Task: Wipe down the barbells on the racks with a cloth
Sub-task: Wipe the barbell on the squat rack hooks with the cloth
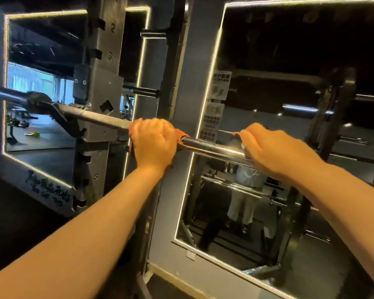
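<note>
Glossy chrome barbell (214,148), knurled leftward; left hand (153,143) grip tight round orange cloth (183,136), right hand (274,149) grip round barbell.

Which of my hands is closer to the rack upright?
Your left hand, gripping the barbell through the orange cloth right beside the upright; the right hand grips it farther along.

Arms outstretched; left hand (153,143) fisted; right hand (272,149) curled (seemingly gripping)
</note>
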Demonstrator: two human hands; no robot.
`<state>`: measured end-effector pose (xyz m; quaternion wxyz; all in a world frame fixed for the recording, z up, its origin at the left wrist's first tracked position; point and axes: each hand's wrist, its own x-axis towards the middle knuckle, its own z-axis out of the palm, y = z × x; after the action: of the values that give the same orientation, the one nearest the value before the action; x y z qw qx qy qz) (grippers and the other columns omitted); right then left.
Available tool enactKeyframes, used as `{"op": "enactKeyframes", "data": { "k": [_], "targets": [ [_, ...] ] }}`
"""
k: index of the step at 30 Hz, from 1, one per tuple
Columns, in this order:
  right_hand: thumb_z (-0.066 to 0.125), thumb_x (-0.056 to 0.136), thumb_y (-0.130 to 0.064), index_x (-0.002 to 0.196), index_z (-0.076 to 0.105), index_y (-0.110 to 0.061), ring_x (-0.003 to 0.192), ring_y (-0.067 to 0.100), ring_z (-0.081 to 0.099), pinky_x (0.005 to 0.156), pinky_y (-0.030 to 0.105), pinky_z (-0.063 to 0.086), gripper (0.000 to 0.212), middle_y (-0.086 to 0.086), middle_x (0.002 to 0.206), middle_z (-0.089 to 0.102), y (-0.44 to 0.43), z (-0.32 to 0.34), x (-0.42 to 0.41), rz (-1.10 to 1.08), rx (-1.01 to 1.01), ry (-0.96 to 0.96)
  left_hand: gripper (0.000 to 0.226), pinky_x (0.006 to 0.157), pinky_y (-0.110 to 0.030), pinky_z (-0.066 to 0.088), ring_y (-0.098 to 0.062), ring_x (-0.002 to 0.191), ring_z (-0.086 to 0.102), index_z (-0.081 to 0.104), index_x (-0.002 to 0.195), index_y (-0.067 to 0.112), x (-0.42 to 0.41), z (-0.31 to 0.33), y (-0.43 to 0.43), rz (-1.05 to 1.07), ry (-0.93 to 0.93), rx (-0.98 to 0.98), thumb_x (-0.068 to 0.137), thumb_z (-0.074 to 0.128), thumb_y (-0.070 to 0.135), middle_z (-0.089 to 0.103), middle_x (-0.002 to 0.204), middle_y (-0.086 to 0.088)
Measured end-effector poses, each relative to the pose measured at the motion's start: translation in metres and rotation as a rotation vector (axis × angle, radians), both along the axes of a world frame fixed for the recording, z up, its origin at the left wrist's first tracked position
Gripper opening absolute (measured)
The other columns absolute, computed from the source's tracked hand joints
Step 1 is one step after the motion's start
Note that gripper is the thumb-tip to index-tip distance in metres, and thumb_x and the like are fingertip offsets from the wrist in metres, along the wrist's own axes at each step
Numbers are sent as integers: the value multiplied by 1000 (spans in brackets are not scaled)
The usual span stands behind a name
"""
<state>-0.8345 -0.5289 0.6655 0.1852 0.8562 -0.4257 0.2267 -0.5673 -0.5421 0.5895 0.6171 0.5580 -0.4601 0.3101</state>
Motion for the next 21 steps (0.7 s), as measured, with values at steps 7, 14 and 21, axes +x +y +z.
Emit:
{"op": "enactKeyframes", "data": {
  "k": [7, 14, 21],
  "targets": [
    [23, 108, -40, 90, 51, -25, 73, 16, 55, 69, 40, 50, 37, -1, 87, 56, -5, -7, -9, 62, -39, -100, 40, 96, -48, 42, -14, 67, 45, 59, 65, 18, -62, 5, 3, -28, 2, -29, 92, 34, 31, 52, 64, 6],
    [25, 107, -50, 119, 52, -30, 88, 12, 57, 80, 42, 50, 36, -4, 106, 58, -12, -6, -10, 51, 57, -211, 50, 84, -35, 48, -17, 82, 66, 70, 98, 20, -76, 11, 10, -109, -651, 114, 107, 26, 43, 72, 91, 3],
    [23, 110, -40, 106, 48, -23, 66, 15, 57, 57, 32, 36, 31, -1, 81, 59, 0, -11, -10, 46, 0, -232, 48, 116, -46, 30, -7, 63, 49, 49, 58, 28, -57, 18, 10, -2, -92, 179, 100, 29, 38, 47, 59, 15]
  ]
}}
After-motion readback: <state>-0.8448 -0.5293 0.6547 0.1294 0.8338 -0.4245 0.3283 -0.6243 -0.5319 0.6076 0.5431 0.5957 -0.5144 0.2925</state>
